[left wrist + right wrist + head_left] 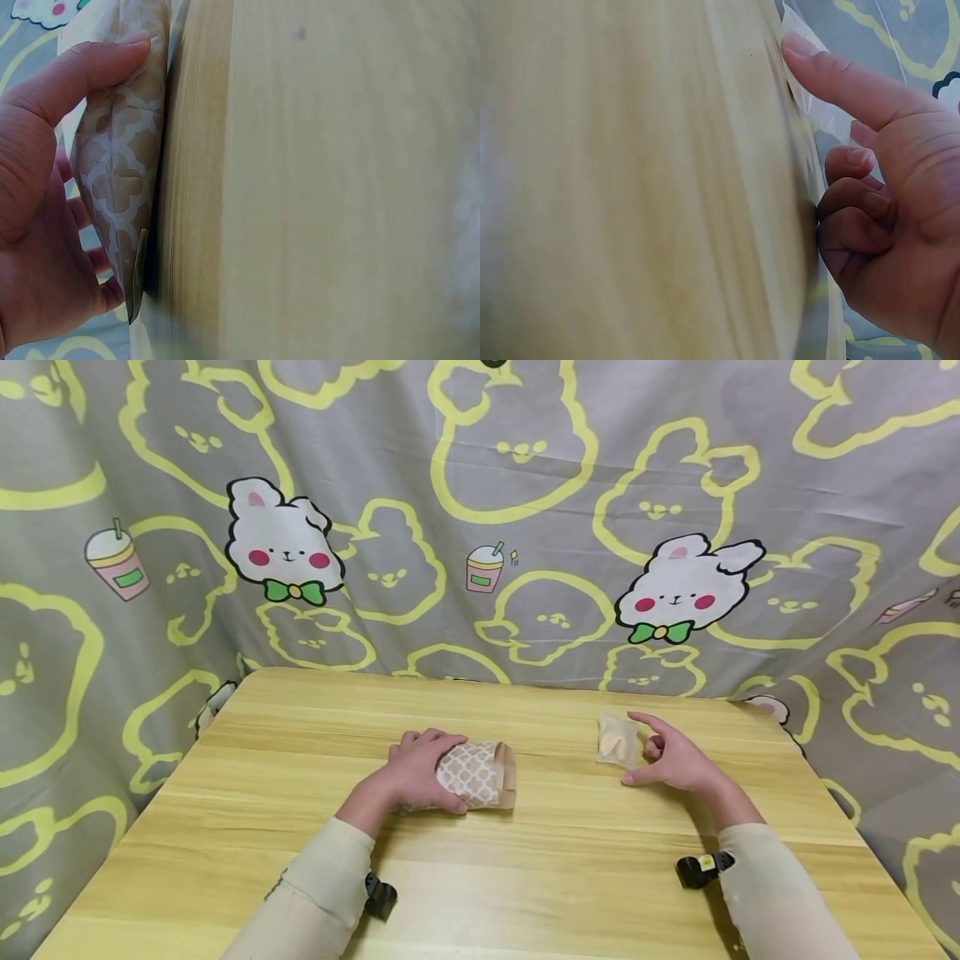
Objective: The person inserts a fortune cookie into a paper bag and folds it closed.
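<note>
On the table lies a brown paper bag [468, 774] with a white lattice pattern, its open mouth facing right. My left hand [420, 770] grips the bag's closed end, thumb on the near side and fingers over the far side. The left wrist view shows the thumb pressed on the patterned paper [116, 172]. Farther right is a small translucent packet [617, 741] with something pale inside. My right hand [671, 758] is beside its right edge, thumb and index finger spread apart and the other fingers curled. The thumb overlaps the packet [821, 112] in the right wrist view.
The wood-grain table [540, 877] runs back to a grey curtain [540, 552] printed with rabbits and yellow outlines, which also hangs at both sides. A black wrist camera [380, 896] is on the left sleeve, another black camera [697, 870] on the right.
</note>
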Demonstrator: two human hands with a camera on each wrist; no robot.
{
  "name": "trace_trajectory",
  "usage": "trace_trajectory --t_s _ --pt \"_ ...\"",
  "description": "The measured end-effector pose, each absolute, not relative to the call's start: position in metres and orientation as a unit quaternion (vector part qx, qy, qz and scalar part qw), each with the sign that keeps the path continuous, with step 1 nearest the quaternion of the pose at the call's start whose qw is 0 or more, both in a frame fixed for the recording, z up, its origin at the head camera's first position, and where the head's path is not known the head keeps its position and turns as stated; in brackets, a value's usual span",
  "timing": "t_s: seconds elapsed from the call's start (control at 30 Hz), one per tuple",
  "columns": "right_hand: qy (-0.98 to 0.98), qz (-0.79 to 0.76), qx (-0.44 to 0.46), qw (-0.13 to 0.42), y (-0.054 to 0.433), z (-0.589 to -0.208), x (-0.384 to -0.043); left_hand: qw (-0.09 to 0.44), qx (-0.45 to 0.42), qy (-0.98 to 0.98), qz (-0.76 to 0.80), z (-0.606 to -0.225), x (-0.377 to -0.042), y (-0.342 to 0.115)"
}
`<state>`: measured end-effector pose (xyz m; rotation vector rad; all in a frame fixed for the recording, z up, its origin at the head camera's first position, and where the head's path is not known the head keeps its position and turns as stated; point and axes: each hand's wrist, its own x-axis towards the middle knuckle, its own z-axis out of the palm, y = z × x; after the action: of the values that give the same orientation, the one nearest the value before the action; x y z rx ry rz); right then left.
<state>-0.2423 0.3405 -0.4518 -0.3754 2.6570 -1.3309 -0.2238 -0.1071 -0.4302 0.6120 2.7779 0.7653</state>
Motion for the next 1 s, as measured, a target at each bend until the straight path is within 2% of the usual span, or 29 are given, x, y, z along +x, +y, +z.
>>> trace_trajectory --t_s 0.2,0.53,1.0 --pt "0.893 -0.424 -0.121 0.086 0.3426 -0.4514 -0.2443 0.096 0.206 0.940 0.253 -0.4310 -0.2238 -0.1068" --pt "0.915 -0.382 -0.109 0.070 0.3424 -0.4559 -0.2473 0.096 0.206 0.940 0.253 -0.4305 -0.2238 -0.1058" --pt "0.901 -0.425 -0.072 0.048 0.3369 -0.4531 -0.2424 0.100 0.204 0.940 0.255 -0.4285 -0.2219 -0.1052"
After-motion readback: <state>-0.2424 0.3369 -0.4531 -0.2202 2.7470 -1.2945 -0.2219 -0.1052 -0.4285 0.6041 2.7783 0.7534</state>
